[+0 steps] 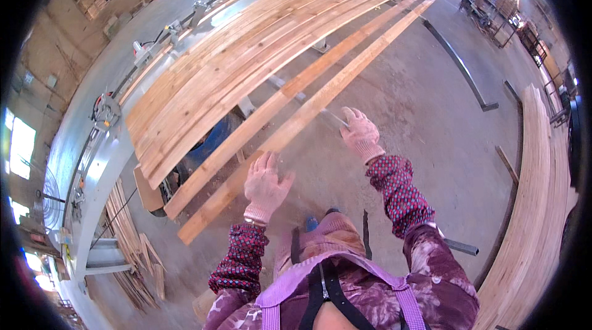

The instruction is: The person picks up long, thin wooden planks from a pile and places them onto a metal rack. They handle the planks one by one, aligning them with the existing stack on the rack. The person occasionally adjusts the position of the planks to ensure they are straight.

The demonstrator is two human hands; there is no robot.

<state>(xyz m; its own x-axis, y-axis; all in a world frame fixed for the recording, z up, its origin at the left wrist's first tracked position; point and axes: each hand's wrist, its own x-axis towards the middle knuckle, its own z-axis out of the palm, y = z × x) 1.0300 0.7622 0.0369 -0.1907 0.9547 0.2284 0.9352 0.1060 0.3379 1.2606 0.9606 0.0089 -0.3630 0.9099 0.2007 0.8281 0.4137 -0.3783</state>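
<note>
Long wooden boards lie side by side across the pale metal desk, the two nearer boards spaced apart. On the grey floor lie a dark metal bar and loose wooden strips.

The long, pale wooden strip lies slantwise, apparently unbroken.

Slight blur softens the left hand, leaving it unclear whether its fingertips touch the nearest plank. The right hand's curled fingers hide its grip on a thin metal bar. Planks mostly cover a blue object. Stacked boards at right are cut off below.
</note>
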